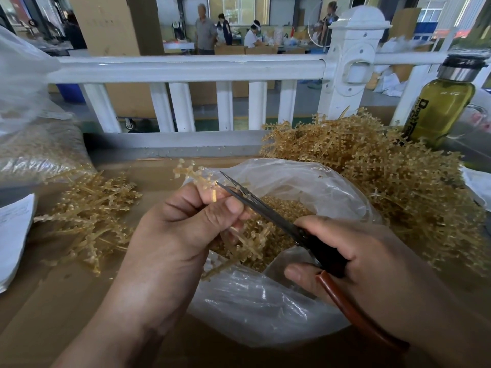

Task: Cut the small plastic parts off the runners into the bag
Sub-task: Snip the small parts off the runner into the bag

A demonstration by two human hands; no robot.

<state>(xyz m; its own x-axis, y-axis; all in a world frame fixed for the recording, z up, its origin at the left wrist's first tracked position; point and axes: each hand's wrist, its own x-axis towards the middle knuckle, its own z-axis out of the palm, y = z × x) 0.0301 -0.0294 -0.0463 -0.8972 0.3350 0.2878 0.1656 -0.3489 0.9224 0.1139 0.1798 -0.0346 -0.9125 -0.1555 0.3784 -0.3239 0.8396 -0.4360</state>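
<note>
**Scissors at the runner, over the open bag**

The left hand (186,227) pinches a tan runner (190,170) between thumb and curled fingers, its small parts sticking up past the fingertips. The right hand (358,256) grips the handles of the scissors (255,203), whose blades are slightly parted at the runner's stem. Both hands are above a clear bag (252,301) on the brown counter (53,301), with cut parts (281,208) inside. More runners lie in a big pile (385,176) at the right and a smaller pile (90,216) at the left. An olive bottle (441,107) stands far right.
</note>
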